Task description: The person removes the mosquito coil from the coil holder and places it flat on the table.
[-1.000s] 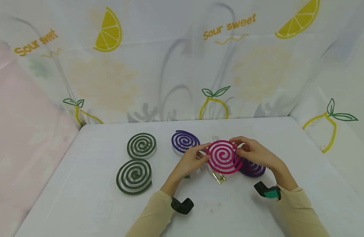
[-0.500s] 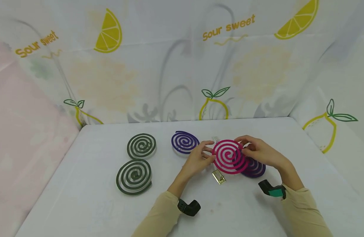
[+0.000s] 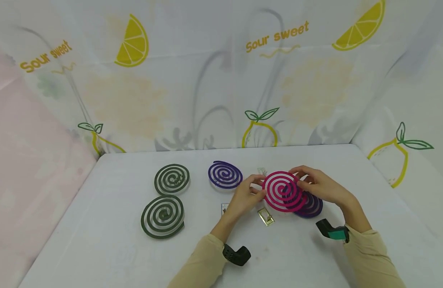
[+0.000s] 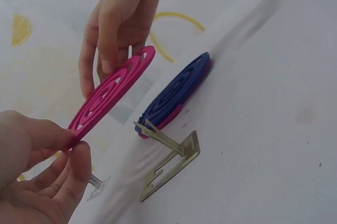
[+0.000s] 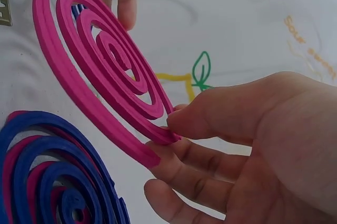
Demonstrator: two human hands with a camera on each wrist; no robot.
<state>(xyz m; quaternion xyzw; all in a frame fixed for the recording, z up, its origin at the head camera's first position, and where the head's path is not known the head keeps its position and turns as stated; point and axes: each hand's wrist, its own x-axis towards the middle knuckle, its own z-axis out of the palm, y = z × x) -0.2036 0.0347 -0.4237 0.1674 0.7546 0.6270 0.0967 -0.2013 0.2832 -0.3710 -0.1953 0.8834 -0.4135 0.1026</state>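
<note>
A pink mosquito coil (image 3: 281, 189) is held up, tilted, between both hands. My left hand (image 3: 244, 198) pinches its left edge between thumb and fingers. On the opposite side, my right hand (image 3: 320, 186) pinches the coil near its outer end, with thumb and fingertips in the right wrist view. Behind the raised coil, a blue coil (image 4: 171, 95) lies stacked with pink showing underneath it, partly hidden in the head view. A gold metal coil stand (image 3: 266, 217) with a raised prong lies just below the pink coil.
Two dark green coils (image 3: 163, 216) lie on the left of the white table (image 3: 109, 248). A purple-blue coil (image 3: 225, 175) sits at the back middle. One small metal stand (image 3: 225, 208) shows beside the left forearm, another (image 3: 262, 171) behind the pink coil.
Both hands have shifted right with the pink coil, which now overlaps more of the stacked coils. A small stand beside the left forearm shows more clearly.
</note>
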